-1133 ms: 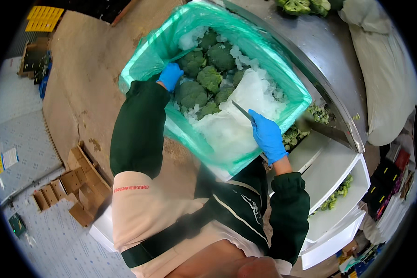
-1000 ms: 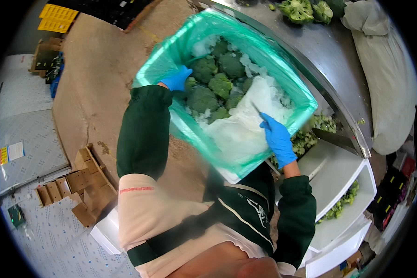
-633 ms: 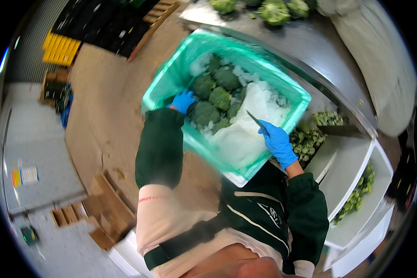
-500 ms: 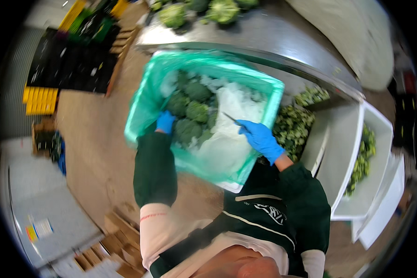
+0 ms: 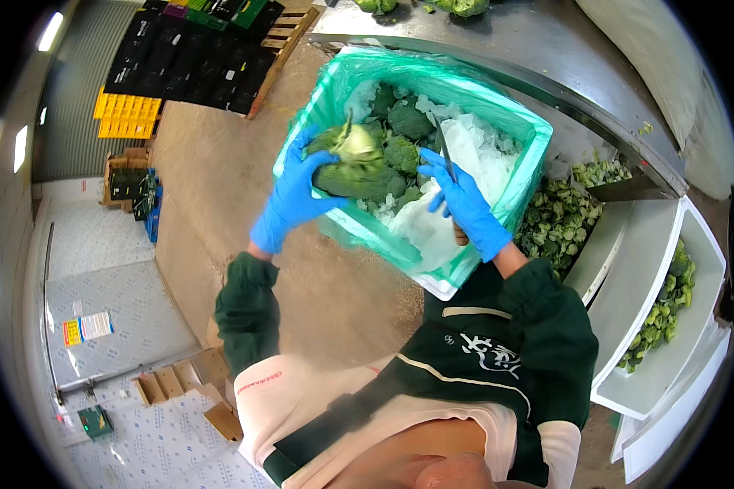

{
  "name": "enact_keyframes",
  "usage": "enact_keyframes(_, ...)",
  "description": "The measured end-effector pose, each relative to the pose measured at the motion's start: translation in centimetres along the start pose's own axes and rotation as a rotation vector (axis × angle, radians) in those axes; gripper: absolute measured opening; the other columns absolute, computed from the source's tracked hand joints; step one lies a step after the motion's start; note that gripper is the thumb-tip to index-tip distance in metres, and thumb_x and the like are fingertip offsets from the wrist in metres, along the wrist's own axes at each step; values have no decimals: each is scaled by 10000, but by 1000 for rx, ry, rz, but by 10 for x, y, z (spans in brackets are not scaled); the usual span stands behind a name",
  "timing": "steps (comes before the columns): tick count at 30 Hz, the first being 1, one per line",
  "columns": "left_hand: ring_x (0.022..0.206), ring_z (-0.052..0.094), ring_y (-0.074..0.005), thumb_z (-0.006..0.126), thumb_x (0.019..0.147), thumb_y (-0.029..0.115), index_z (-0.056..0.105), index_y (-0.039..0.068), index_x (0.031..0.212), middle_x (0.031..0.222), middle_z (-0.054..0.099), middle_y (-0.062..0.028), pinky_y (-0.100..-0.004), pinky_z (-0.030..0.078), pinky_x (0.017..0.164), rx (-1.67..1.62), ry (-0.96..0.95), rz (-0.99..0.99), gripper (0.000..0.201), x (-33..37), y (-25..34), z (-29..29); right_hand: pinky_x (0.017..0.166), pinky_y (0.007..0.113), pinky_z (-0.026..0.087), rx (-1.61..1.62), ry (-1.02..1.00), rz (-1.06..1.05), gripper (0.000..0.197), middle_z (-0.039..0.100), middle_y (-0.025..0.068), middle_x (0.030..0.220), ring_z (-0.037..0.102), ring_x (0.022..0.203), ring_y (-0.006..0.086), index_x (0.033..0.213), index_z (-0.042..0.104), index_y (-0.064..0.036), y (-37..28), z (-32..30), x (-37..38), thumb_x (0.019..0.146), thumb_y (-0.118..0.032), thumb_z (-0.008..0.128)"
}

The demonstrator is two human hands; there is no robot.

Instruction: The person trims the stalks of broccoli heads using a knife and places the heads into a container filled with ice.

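A broccoli head, its pale cut stem turned up, is in my blue-gloved left hand over the left side of the bin. The fingers wrap its left side. My blue-gloved right hand grips a knife; the dark blade points away from me and a brown handle end shows below the palm. Both hands are over a white bin lined with green plastic film. Inside lie several more broccoli heads among crushed ice, beside a white sheet.
Beyond the bin runs a steel table with broccoli on it. To the right, leafy trimmings lie in a heap, and a white tub holds more greens. Black crates on a pallet and yellow crates stand at far left.
My left hand has come up from inside the bin with a broccoli head. The right hand still holds the knife, now pointing more upright. The whole view has shifted.
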State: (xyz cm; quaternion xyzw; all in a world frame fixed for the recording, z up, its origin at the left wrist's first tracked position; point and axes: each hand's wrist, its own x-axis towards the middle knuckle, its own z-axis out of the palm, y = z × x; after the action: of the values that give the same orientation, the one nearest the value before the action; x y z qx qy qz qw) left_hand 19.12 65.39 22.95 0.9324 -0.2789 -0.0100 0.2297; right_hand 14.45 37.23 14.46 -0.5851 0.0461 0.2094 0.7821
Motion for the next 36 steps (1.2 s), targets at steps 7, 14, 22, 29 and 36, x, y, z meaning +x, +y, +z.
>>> enact_keyframes(7, 1266, 380, -316, 590, 833, 455, 273, 91, 1397, 1394, 355, -134, -473, 326, 1055, -1768, 79, -614, 742, 5, 118, 128, 525, 277, 464, -190, 273, -132, 420, 594, 97, 900, 557, 543, 133, 1308, 468, -90, -12, -50, -68, 960, -323, 443)
enact_keyframes(14, 1171, 482, -286, 609, 799, 165, 262, 148, 1388, 1318, 417, -106, -491, 522, 839, -1904, -191, -738, 684, 28, 233, 186, 493, 375, 453, -1254, 457, -397, 585, 530, 146, 845, 564, 569, 267, 1399, 328, -126, -9, -149, -190, 847, -125, 521)
enact_keyframes(22, 1145, 494, -242, 676, 677, 46, 323, 139, 1351, 1265, 465, -76, -447, 522, 839, -1644, -352, -764, 767, 23, 275, 248, 488, 411, 457, -1405, 556, -79, 732, 533, 135, 854, 569, 549, 274, 1437, 201, -85, 44, -166, -233, 780, -32, 519)
enact_keyframes(29, 1170, 469, -220, 695, 625, 14, 337, 82, 1347, 1262, 475, -75, -381, 397, 994, -1492, -466, -630, 808, 20, 258, 269, 551, 427, 484, -954, 871, 286, 519, 609, 185, 993, 584, 576, 312, 1384, 318, -86, 205, -256, -257, 889, -153, 459)
enact_keyframes(36, 1258, 385, -256, 730, 625, 50, 257, 100, 1395, 1363, 374, -100, -405, 364, 1035, -1722, -511, -356, 904, 30, 266, 247, 763, 295, 476, 125, 552, -77, 502, 593, 93, 1159, 589, 889, 168, 1318, 465, -87, 60, -195, -245, 881, -306, 580)
